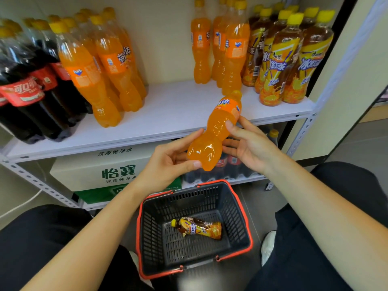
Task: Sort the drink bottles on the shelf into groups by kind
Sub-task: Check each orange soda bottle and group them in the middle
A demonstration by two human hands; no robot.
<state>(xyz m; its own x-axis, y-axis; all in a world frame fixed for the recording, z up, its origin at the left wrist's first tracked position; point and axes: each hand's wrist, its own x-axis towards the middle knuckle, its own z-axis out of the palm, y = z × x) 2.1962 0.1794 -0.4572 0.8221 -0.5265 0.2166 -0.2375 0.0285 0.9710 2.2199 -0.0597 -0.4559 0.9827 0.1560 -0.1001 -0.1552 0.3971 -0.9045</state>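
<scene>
orange bottle (215, 133) | tilted | left hand (170, 162) grips base | right hand (249, 148) grips middle

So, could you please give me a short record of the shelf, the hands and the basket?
Held: orange soda bottle, tilted, cap toward the shelf
Left hand: grips its base
Right hand: grips its middle
Shelf, left to right: cola bottles, orange sodas, gap, more orange sodas, iced teas
Basket: one iced tea bottle lying on its side
Sorting: orange sodas in two separate groups
</scene>
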